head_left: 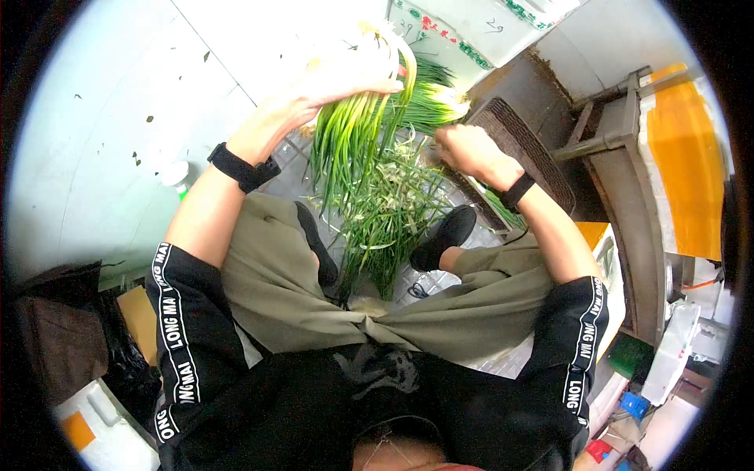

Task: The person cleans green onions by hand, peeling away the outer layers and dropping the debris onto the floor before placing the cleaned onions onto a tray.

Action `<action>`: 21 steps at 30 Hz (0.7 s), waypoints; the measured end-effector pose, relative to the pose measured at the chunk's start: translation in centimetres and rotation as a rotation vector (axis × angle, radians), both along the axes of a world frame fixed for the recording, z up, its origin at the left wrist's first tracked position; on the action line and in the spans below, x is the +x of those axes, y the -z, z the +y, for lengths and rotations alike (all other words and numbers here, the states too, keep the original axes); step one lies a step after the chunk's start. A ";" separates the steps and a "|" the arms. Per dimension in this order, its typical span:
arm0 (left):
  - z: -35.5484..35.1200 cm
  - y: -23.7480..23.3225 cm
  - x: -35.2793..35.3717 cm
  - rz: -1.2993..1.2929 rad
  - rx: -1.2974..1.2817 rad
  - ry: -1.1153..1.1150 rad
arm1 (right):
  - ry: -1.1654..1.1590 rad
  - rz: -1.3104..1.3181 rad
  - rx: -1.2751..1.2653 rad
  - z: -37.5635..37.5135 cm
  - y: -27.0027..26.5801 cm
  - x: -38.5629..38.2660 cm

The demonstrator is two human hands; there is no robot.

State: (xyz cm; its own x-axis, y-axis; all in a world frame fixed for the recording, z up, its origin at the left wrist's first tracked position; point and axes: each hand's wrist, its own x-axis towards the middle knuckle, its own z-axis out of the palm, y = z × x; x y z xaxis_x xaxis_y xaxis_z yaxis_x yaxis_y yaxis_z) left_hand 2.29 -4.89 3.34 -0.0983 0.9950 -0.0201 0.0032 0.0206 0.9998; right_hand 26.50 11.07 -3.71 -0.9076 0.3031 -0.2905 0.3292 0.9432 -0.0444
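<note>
Wrapped round a bunch of long green stalks with pale ends point(351, 129), my left hand point(330, 85) holds it up, the green leaves hanging down. My right hand point(471, 151) is to the right of the bunch, its fingers curled and blurred; what they hold, if anything, is too small to tell. Behind the hands lies another bundle of green stalks with pale ends point(428, 104). A loose heap of green leaves and trimmings point(389, 208) covers the floor between my shoes.
White boxes with printing point(463, 35) stand at the back. A brown woven mat or basket point(522, 149) is right of my right hand, near a grey frame point(601, 141) with an orange-yellow panel point(687, 165). A green-and-white bottle point(176, 174) is at the left.
</note>
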 end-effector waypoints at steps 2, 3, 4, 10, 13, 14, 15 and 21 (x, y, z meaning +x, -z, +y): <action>0.1 0.2 0.0 0.026 0.000 -0.011 | -0.086 0.352 -0.010 -0.5 -1.3 -0.5; 0.2 0.4 -0.1 0.027 0.019 -0.016 | -0.087 0.351 -0.010 -1.0 -1.8 -0.9; 0.3 0.5 -0.2 0.028 0.038 -0.022 | -0.040 0.428 -0.073 -1.6 -2.3 -1.2; -0.1 -0.1 0.1 -0.013 -0.002 -0.056 | 0.235 0.403 -0.430 -4.4 -3.2 -3.0; 0.0 -0.4 0.9 -0.009 0.060 -0.113 | 0.604 0.531 -1.136 -4.9 -2.9 -3.4; 0.2 -0.4 1.2 -0.001 0.066 -0.107 | 0.685 0.609 -1.259 -5.6 -3.3 -3.6; 0.4 -0.4 1.5 0.006 0.083 -0.137 | 0.728 0.644 -1.292 -5.9 -3.3 -3.9; 1.2 0.4 3.8 0.067 0.121 -0.159 | 0.941 0.802 -1.244 -5.4 -2.5 -4.3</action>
State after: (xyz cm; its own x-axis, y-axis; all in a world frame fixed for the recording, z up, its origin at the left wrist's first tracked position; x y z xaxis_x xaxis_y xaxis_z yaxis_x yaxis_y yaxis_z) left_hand 6.10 -3.73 2.96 -0.2517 0.9615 0.1101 0.0759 -0.0938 0.9927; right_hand 22.20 5.66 -1.20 -0.5919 0.7283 -0.3453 0.2320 -0.2563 -0.9383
